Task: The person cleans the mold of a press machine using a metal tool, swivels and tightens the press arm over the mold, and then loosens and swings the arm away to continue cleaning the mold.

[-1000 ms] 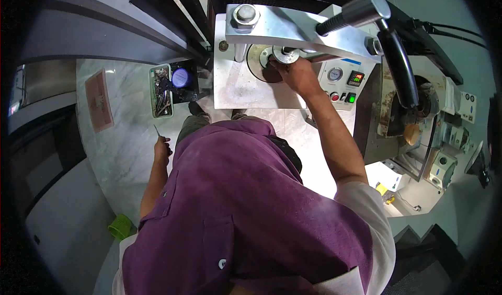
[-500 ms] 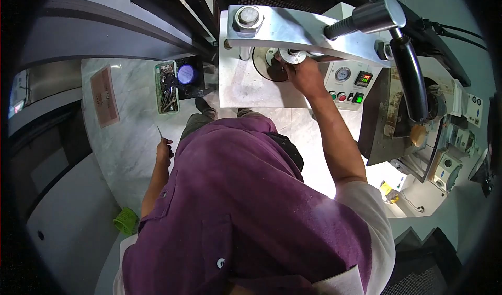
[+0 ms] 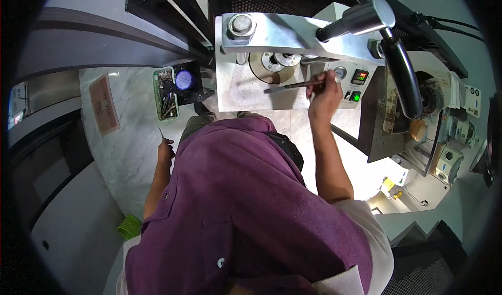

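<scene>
My right hand (image 3: 325, 97) is closed on a thin dark rod-like tool (image 3: 293, 86), which points left over the front of the white machine top (image 3: 243, 94). Behind the tool, a round metal fitting (image 3: 271, 62) sits in a circular recess, beside a metal disc (image 3: 287, 59) under the thick metal crossbar (image 3: 282, 31). Low on the left, my left hand (image 3: 165, 149) is closed around a slim pointed tool (image 3: 161, 132), held above the floor; its handle is hidden by the fingers.
A green tray (image 3: 166, 94) of small metal tools stands beside a blue-lidded container (image 3: 184, 79). The machine's black lever (image 3: 402, 78) hangs at the right, near the control panel (image 3: 350, 83). A reddish flat board (image 3: 104, 105) lies left; a green basket (image 3: 129, 226) is lower left.
My right hand has drawn back from the round fitting toward the control panel, and a dark tool now shows in it. My left hand has barely moved.
</scene>
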Action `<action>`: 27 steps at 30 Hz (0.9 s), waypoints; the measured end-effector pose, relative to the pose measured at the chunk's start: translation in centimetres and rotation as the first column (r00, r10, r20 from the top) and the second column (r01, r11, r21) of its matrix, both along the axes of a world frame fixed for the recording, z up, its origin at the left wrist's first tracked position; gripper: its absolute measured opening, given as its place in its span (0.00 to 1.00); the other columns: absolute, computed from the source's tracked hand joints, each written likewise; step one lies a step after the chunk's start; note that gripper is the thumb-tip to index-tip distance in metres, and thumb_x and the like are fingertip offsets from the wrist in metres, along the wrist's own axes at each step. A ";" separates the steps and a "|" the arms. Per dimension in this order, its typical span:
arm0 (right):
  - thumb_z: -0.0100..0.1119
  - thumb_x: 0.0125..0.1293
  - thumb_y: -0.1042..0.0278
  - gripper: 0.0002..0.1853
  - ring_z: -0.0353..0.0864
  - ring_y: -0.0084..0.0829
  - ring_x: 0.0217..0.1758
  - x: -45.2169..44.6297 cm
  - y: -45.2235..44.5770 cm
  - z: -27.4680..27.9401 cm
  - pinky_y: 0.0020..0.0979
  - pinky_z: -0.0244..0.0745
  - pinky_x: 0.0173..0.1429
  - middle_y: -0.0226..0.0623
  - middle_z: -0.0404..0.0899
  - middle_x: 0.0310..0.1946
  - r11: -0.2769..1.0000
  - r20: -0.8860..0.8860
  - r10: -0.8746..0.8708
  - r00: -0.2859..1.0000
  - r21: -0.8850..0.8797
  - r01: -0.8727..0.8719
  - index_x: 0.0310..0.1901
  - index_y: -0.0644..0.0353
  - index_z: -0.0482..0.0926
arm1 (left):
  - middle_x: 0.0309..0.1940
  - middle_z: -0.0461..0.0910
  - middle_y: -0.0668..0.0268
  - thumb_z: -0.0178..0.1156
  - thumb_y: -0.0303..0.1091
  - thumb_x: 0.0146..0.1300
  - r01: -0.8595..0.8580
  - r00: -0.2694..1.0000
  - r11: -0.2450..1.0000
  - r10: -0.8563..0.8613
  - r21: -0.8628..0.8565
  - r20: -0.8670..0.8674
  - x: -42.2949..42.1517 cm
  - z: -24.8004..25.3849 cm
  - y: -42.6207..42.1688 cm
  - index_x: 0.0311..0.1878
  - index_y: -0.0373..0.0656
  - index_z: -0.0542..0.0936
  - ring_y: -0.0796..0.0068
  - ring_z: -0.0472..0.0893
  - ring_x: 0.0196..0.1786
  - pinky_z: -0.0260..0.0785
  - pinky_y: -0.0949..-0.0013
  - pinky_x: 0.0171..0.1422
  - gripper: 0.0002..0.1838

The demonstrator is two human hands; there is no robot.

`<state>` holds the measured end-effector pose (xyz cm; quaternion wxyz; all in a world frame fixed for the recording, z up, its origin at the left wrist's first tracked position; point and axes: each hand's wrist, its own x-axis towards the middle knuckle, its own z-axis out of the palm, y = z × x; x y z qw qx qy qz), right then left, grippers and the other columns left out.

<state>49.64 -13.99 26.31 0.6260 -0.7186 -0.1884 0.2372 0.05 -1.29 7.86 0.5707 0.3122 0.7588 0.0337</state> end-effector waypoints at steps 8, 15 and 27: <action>0.42 0.73 0.57 0.19 0.81 0.36 0.32 -0.9 0.8 -1.6 0.35 0.77 0.34 0.46 0.78 0.37 0.971 -0.024 -0.154 0.988 0.183 0.156 0.43 0.68 0.73 | 0.13 0.56 0.74 0.45 0.45 0.60 0.260 0.965 0.955 -0.263 0.144 0.002 0.5 -1.4 0.7 0.37 0.40 0.75 0.80 0.56 0.13 0.47 0.72 0.18 0.17; 0.44 0.70 0.58 0.16 0.81 0.43 0.28 0.1 3.9 -2.5 0.38 0.74 0.35 0.45 0.80 0.24 0.914 0.172 0.164 0.971 -0.396 -0.084 0.37 0.62 0.76 | 0.12 0.53 0.76 0.48 0.41 0.57 0.011 0.998 1.000 -0.011 0.012 0.066 2.5 1.6 2.8 0.33 0.43 0.74 0.81 0.53 0.13 0.48 0.73 0.18 0.12; 0.42 0.70 0.61 0.15 0.76 0.52 0.26 -1.5 4.7 -4.2 0.45 0.68 0.33 0.49 0.75 0.20 0.946 0.264 -0.018 0.964 -0.309 0.102 0.30 0.63 0.72 | 0.11 0.55 0.75 0.47 0.44 0.61 0.099 0.995 0.993 -0.100 -0.061 -0.017 1.9 -1.2 2.3 0.36 0.43 0.74 0.78 0.54 0.12 0.45 0.71 0.17 0.15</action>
